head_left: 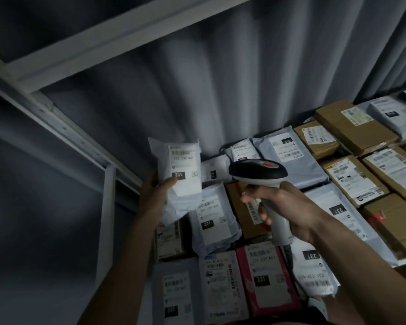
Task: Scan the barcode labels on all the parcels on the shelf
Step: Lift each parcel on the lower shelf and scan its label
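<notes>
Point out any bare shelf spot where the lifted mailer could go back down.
Hardly any. The left hand holds the white mailer above the shelf's left end; the right hand grips the scanner. Below, parcels lie edge to edge: grey mailers, brown boxes, a pink parcel. Only narrow dark gaps separate them. Any vacated spot is hidden.

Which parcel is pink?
The pink parcel at the near edge of the shelf, below the scanner. The others are white or grey bags and brown boxes.

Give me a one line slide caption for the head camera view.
Left hand lifts a white parcel while right hand aims the barcode scanner.
</notes>
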